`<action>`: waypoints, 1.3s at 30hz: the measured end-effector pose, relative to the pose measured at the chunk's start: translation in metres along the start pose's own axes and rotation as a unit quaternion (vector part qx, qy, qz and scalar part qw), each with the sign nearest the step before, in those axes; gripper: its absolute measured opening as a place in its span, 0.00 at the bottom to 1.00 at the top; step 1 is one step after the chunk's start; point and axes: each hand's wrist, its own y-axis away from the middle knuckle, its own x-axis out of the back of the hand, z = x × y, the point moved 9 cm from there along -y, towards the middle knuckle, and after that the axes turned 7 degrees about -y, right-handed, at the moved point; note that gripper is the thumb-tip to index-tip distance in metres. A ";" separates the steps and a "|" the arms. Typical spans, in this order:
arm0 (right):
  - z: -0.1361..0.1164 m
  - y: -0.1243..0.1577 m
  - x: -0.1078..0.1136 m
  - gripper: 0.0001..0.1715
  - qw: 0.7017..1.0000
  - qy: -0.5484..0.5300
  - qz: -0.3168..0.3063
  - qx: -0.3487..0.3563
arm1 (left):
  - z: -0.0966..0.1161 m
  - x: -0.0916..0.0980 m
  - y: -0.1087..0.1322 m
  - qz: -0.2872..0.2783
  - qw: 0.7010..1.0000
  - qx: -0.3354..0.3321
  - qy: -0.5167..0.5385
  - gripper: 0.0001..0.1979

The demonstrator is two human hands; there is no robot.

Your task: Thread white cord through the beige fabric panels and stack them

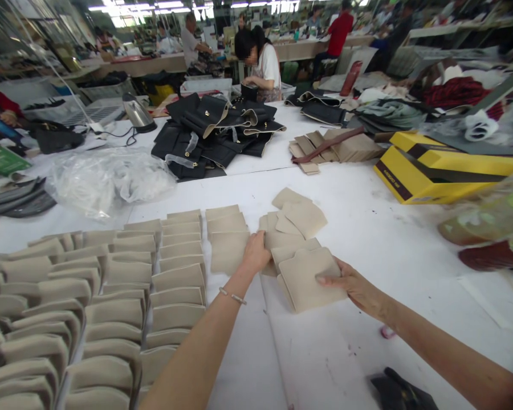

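Note:
Beige fabric pieces lie on a white table (367,228). A loose pile of them (293,219) sits in the middle. My left hand (256,253) reaches into the pile's near edge, its fingers curled under a beige piece (282,239). My right hand (353,285) rests on the right edge of a small stack of beige pieces (305,279), thumb on top, fingers wrapped under it. To the left, several overlapping rows of the same beige pieces (123,285) are laid out in columns.
A yellow box (431,168) stands at the right, a clear plastic bag (106,179) at the left. Black leather parts (214,134) and tan pieces (337,148) lie further back. A dark object (402,393) sits near the front edge. Other people work at far tables.

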 end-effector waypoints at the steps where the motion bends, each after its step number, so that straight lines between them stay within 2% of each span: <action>1: 0.000 -0.001 -0.001 0.47 1.000 -0.001 -0.001 -0.002 | -0.001 -0.002 -0.001 -0.005 1.000 0.003 0.007 0.20; 4: 0.000 -0.002 -0.001 0.47 1.000 -0.002 -0.002 -0.010 | -0.009 -0.007 -0.002 -0.008 0.999 0.031 0.028 0.11; 9: 0.001 -0.003 0.005 0.45 1.000 0.005 0.008 -0.028 | -0.018 -0.014 -0.003 0.003 0.995 0.068 0.067 0.15; 13: 0.005 -0.002 0.009 0.46 0.998 0.022 0.011 -0.055 | -0.023 -0.020 -0.007 -0.003 0.991 0.086 0.100 0.10; 20: 0.016 0.013 -0.001 0.51 0.993 0.023 -0.054 -0.098 | -0.034 -0.032 -0.006 -0.021 0.978 0.103 0.182 0.07; 25: 0.021 0.030 -0.006 0.50 0.990 0.036 -0.083 -0.109 | -0.018 -0.031 0.010 -0.053 0.953 0.064 0.290 0.07; 30: 0.009 0.037 -0.012 0.42 0.985 0.076 -0.118 -0.103 | -0.004 -0.023 0.024 -0.071 0.930 0.029 0.359 0.07; 39: -0.038 0.006 -0.041 0.36 0.955 0.220 -0.188 -0.064 | 0.027 -0.011 0.054 -0.087 0.899 -0.019 0.429 0.12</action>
